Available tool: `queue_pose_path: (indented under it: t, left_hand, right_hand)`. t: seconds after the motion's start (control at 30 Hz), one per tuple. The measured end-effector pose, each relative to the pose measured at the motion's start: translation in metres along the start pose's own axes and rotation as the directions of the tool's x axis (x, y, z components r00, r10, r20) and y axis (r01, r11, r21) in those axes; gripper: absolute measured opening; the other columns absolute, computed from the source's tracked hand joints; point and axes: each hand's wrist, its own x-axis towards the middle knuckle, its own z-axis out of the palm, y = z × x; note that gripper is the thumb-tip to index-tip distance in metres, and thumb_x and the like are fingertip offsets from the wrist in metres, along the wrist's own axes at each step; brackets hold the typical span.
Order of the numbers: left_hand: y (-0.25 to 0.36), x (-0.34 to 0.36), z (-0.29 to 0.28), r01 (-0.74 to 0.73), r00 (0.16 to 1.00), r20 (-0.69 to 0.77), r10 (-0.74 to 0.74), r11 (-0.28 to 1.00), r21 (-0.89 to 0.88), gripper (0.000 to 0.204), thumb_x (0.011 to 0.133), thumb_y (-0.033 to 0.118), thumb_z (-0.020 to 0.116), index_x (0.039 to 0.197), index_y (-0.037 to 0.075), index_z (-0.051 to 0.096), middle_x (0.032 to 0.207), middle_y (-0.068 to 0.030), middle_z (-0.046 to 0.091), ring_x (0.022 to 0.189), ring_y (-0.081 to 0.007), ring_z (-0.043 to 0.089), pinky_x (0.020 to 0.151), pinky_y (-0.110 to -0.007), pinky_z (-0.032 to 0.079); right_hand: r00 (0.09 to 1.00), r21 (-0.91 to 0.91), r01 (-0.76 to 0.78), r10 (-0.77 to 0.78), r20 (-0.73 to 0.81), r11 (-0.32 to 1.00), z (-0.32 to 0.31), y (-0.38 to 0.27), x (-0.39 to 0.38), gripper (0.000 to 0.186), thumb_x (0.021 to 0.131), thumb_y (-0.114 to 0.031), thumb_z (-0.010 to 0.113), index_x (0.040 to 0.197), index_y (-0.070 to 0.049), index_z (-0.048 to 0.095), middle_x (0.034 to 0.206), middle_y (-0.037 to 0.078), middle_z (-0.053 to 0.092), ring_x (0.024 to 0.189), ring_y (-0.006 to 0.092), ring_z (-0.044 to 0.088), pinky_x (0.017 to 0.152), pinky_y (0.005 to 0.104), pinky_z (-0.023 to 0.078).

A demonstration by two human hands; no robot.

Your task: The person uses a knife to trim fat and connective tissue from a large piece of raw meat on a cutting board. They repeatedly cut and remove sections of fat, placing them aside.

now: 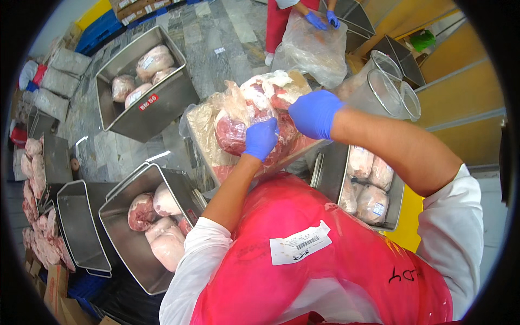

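Observation:
Large red cuts of meat (232, 134) with white fat lie in an open box (203, 127) lined with clear plastic, in front of my red apron. My left hand (261, 139), in a blue glove, is closed against the front of the meat. My right hand (314, 114), also gloved in blue, makes a fist at the right side of the meat. Whatever is inside either fist is hidden by the fingers. Whitish, crumpled film or fat (235, 103) stands up at the meat's far left.
Metal tubs with wrapped meat stand at far left (157, 116), near left (122, 238) and right (395, 216). Another metal tub (76, 222) is further left. Wire-rimmed baskets (384, 89) stand at right. Beyond the box, a co-worker's gloved hands (319, 20) handle a plastic bag (311, 51).

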Motion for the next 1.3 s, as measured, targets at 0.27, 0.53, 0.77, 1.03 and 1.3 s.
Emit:
queue_pose_path:
  t: [0.27, 0.53, 0.77, 1.03, 1.3]
  left_hand:
    - [0.003, -0.006, -0.008, 0.001, 0.999, 0.032, -0.001, 1.0, 0.007, 0.015, 0.094, 0.024, 0.062, 0.084, 0.013, 0.063, 0.071, -0.0157, 0.067, 0.066, -0.0372, 0.067, 0.06, -0.052, 0.051]
    - [0.01, -0.002, -0.024, 0.018, 0.994, 0.105, -0.014, 0.999, -0.036, 0.013, 0.092, 0.022, 0.063, 0.083, 0.012, 0.065, 0.07, -0.015, 0.067, 0.065, -0.0367, 0.067, 0.06, -0.05, 0.052]
    - [0.002, -0.013, -0.038, 0.196, 0.975, 0.145, -0.168, 0.959, -0.203, 0.01, 0.092, 0.018, 0.066, 0.093, 0.009, 0.069, 0.078, -0.0186, 0.069, 0.07, -0.037, 0.069, 0.064, -0.046, 0.054]
    - [0.0, -0.024, -0.08, 0.271, 0.962, 0.078, -0.26, 0.893, -0.361, 0.012, 0.099, 0.012, 0.064, 0.097, 0.002, 0.07, 0.074, -0.005, 0.067, 0.066, -0.0117, 0.061, 0.064, -0.03, 0.051]
    - [-0.05, 0.034, -0.142, 0.247, 0.848, -0.195, -0.492, 0.694, -0.677, 0.013, 0.1, 0.011, 0.064, 0.101, 0.0, 0.07, 0.08, -0.0009, 0.064, 0.071, -0.0058, 0.056, 0.062, -0.027, 0.046]
  right_hand:
    - [0.875, 0.469, -0.213, -0.045, 0.481, 0.857, -0.008, 0.12, 0.021, 0.042, 0.097, -0.019, 0.061, 0.14, -0.019, 0.064, 0.068, 0.005, 0.058, 0.053, 0.0152, 0.055, 0.048, 0.0333, 0.047]
    - [0.822, 0.664, -0.329, -0.143, 0.552, 0.672, 0.03, 0.21, 0.038, 0.051, 0.1, -0.023, 0.064, 0.151, -0.027, 0.056, 0.065, 0.0, 0.055, 0.048, 0.0092, 0.047, 0.043, 0.0275, 0.04]
    - [0.968, 0.787, -0.107, -0.117, 0.222, 0.608, 0.12, 0.208, 0.015, 0.048, 0.1, -0.028, 0.066, 0.147, -0.026, 0.059, 0.074, 0.008, 0.066, 0.059, 0.0174, 0.06, 0.054, 0.0328, 0.05]
    - [0.993, 0.925, -0.067, 0.118, 0.024, 0.373, 0.157, 0.161, -0.098, 0.046, 0.1, -0.022, 0.064, 0.145, -0.012, 0.06, 0.084, 0.007, 0.07, 0.063, 0.0154, 0.064, 0.059, 0.0315, 0.053]
    - [0.866, 0.984, -0.111, 0.472, 0.165, -0.141, 0.289, 0.113, -0.122, 0.043, 0.101, -0.02, 0.064, 0.143, -0.012, 0.059, 0.067, -0.003, 0.053, 0.049, 0.0072, 0.048, 0.043, 0.0251, 0.041]
